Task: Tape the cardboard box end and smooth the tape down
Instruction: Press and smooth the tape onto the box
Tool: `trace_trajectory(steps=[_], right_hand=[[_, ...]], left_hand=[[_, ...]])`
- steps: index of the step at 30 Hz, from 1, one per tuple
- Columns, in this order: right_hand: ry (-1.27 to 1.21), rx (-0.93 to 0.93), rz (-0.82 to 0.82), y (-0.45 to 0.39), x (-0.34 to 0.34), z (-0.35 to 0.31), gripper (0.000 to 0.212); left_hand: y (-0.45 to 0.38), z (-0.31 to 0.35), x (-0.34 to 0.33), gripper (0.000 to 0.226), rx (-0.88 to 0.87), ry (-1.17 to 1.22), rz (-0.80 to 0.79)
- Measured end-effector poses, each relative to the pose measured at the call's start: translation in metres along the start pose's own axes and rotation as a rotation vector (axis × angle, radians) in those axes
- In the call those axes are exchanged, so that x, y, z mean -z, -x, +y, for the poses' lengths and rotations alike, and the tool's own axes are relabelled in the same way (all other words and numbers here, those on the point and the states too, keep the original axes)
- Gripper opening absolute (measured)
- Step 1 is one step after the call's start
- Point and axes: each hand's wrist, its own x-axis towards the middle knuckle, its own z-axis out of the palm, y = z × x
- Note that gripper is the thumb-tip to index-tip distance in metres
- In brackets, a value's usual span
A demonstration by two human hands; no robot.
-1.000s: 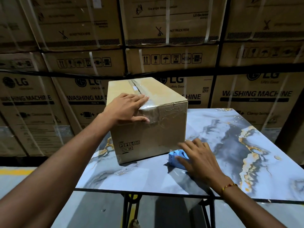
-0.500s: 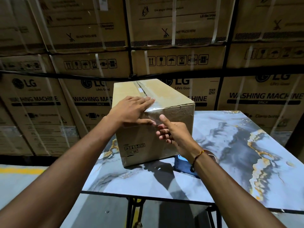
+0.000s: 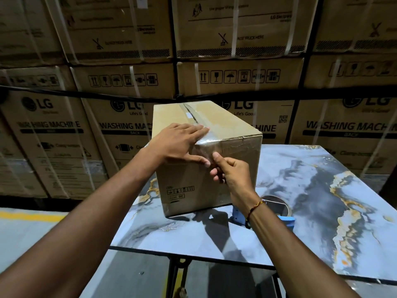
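Note:
A brown cardboard box [image 3: 236, 168] stands on the marble-patterned table [image 3: 311, 211], its near end facing me. Clear tape [image 3: 206, 147] runs along the top seam and folds over the near top edge onto the end face. My left hand [image 3: 178, 143] lies flat over that edge, fingers on top and thumb pressed on the end face. My right hand [image 3: 232, 171] is against the end face just below the tape's end, thumb tip on the tape, the other fingers curled. A blue tape dispenser [image 3: 279, 214] lies on the table behind my right wrist, partly hidden.
Stacked large washing-machine cartons [image 3: 236, 61] form a wall directly behind the table. The table's near edge [image 3: 193, 254] sits on a dark metal frame above a grey floor with a yellow line [image 3: 32, 215] at left.
My right hand left the tape dispenser on the table, rose to the box's end face and now presses its thumb on the tape. My left hand stayed on the top edge.

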Motion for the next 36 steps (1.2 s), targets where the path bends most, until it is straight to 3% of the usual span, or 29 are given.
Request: trace_trajectory(steps=[4, 8, 11, 13, 17, 19, 25, 32, 36], right_hand=[[0.193, 0.076, 0.067, -0.004, 0.004, 0.002, 0.046], [0.537, 0.167, 0.091, -0.011, 0.015, 0.001, 0.058], [0.854, 0.230, 0.076, -0.010, 0.030, -0.003, 0.055], [1.023, 0.389, 0.130, -0.008, 0.038, -0.008, 0.050], [1.209, 0.940, 0.188, -0.010, 0.033, -0.031, 0.040], [1.303, 1.020, 0.163, -0.017, 0.025, -0.044, 0.048], [1.410, 0.891, 0.038, -0.039, 0.019, -0.046, 0.062], [1.343, 0.848, -0.068, -0.044, 0.022, -0.049, 0.038], [1.315, 0.785, -0.179, -0.046, 0.030, -0.063, 0.038]], left_hand=[[0.001, 0.000, -0.001, 0.112, 0.002, 0.013, 0.008], [0.001, 0.000, -0.001, 0.118, 0.011, 0.016, -0.003], [0.001, -0.002, 0.000, 0.117, 0.005, 0.018, -0.013], [0.002, -0.006, 0.001, 0.118, -0.015, 0.015, -0.024], [0.015, -0.010, 0.001, 0.114, 0.007, 0.000, -0.022], [0.023, -0.003, -0.002, 0.105, 0.086, -0.018, -0.004], [0.032, 0.022, -0.010, 0.096, 0.299, 0.060, 0.127], [0.030, 0.023, -0.012, 0.083, 0.318, 0.029, 0.162], [0.029, 0.023, -0.009, 0.068, 0.312, 0.068, 0.136]])
